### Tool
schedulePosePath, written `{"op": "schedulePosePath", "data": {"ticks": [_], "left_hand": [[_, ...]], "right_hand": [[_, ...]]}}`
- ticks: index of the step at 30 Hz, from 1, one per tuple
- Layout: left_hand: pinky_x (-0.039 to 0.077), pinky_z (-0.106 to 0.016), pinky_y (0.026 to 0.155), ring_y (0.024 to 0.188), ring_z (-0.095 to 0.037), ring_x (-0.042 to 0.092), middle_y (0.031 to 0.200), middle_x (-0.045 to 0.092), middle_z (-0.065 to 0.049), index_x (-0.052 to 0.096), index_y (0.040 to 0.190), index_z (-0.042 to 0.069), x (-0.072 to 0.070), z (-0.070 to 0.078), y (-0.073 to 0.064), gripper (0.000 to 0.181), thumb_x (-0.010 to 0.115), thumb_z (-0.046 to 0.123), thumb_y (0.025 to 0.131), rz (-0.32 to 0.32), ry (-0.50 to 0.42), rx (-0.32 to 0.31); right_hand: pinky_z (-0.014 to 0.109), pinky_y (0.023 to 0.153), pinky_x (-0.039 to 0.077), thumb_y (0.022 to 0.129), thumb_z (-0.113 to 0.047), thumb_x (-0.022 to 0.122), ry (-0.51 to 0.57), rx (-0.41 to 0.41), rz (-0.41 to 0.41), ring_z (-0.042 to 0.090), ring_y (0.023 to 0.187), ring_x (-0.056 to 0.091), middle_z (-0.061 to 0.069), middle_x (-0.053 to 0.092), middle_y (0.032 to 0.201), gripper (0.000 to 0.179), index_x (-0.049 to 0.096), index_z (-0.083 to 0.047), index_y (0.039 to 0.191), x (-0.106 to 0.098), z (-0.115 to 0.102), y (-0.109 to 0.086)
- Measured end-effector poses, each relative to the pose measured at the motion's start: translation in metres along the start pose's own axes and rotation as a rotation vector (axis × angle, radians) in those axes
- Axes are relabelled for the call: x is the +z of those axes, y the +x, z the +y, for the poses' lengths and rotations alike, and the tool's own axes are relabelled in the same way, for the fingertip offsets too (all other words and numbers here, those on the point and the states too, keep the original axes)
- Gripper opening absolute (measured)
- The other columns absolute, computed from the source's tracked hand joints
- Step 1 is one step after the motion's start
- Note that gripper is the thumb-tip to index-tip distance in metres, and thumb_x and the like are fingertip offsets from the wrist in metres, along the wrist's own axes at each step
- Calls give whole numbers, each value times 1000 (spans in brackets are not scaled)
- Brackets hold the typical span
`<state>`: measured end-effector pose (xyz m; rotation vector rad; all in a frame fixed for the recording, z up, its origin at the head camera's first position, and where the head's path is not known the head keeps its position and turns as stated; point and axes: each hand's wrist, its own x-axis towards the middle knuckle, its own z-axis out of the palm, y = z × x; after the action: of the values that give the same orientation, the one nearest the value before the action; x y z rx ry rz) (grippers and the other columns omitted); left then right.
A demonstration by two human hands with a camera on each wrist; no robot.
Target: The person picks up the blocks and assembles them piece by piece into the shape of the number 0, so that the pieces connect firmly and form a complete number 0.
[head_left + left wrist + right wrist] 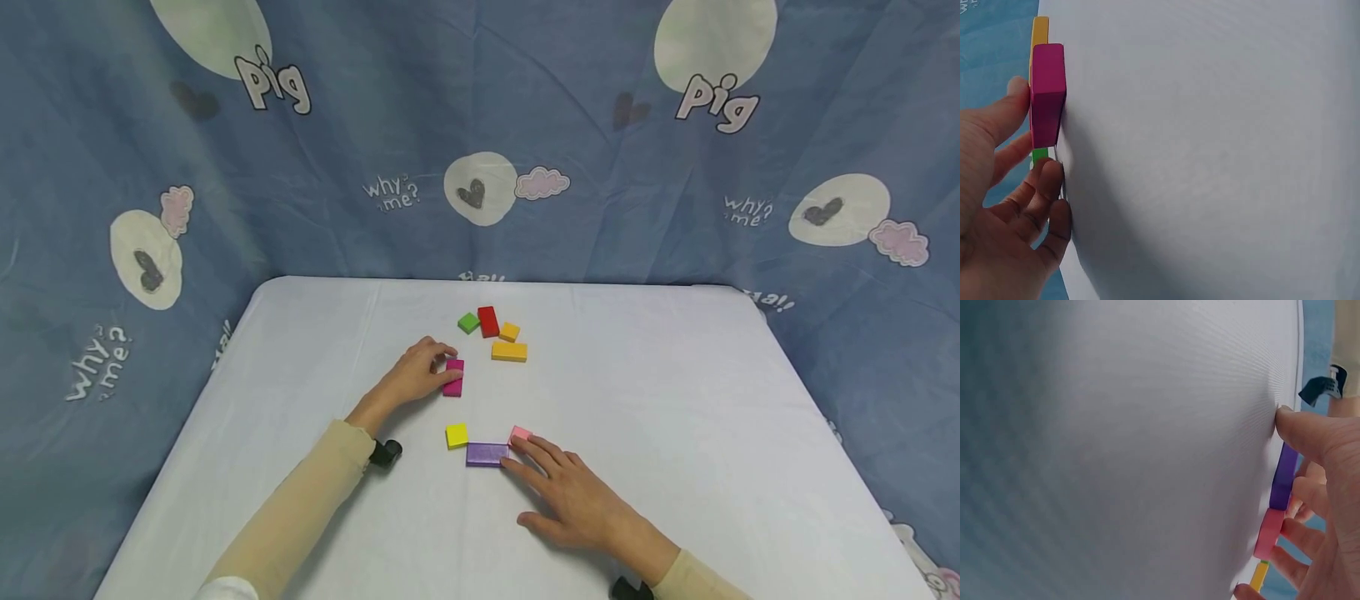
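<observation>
A magenta block [452, 389] lies on the white table under my left hand [416, 372]. My left thumb crosses it and the index finger curls at its far end, pinching it. In the left wrist view, the same magenta block [1049, 69] stands out beside the thumb. My right hand [577, 500] is spread low over the table, its fingers fairly straight. Its fingertips touch a purple block [486, 455] and a small pink block [520, 433], partly covered by the fingers. A yellow square block [456, 436] sits at the purple block's upper left corner.
Farther back lie a green block [468, 322], a red block [488, 322], a small orange block [509, 332] and a longer yellow-orange block [509, 352]. A blue printed curtain [420, 242] hangs behind the white table [675, 400].
</observation>
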<state>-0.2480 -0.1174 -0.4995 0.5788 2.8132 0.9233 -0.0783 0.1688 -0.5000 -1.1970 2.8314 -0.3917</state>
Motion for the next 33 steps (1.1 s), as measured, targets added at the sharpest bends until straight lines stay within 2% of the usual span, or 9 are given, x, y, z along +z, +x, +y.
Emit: {"op": "schedulePosePath", "data": {"ticks": [7, 12, 18, 27, 33], "left_hand": [[44, -31, 74, 80, -18, 50, 90, 54, -5, 69, 116, 5, 1, -2, 0, 34, 75, 24, 88, -1, -29, 1], [44, -29, 69, 76, -17, 50, 82, 56, -3, 69, 115, 4, 1, 0, 0, 32, 74, 22, 89, -15, -69, -21], [41, -28, 63, 68, -15, 48, 74, 55, -1, 68, 113, 4, -1, -2, -1, 31, 75, 23, 88, -27, -103, -21], [39, -27, 59, 62, -14, 47, 72, 56, -1, 68, 111, 5, -5, -1, -5, 34, 78, 25, 85, -61, -145, -63], [40, -25, 59, 62, -13, 48, 72, 56, -1, 68, 110, 5, -6, -2, -7, 35, 79, 27, 84, -75, -160, -62]], "right_hand": [[49, 97, 43, 91, -51, 61, 5, -2, 8, 26, 142, 28, 5, 25, 159, 73, 34, -23, 153, 1, 0, 0], [49, 97, 43, 91, -51, 62, 2, -5, 11, 26, 141, 28, 5, 26, 159, 73, 34, -23, 153, 2, 0, -1], [49, 97, 43, 91, -50, 63, -12, -11, 23, 26, 141, 29, 6, 27, 158, 74, 35, -22, 153, 2, 1, 0], [49, 98, 42, 91, -51, 62, 7, 5, 9, 26, 141, 28, 5, 27, 158, 73, 35, -23, 152, 1, 0, -1], [50, 98, 42, 91, -51, 62, 8, 5, 13, 26, 141, 29, 5, 27, 158, 72, 36, -23, 152, 1, 0, 0]]}}
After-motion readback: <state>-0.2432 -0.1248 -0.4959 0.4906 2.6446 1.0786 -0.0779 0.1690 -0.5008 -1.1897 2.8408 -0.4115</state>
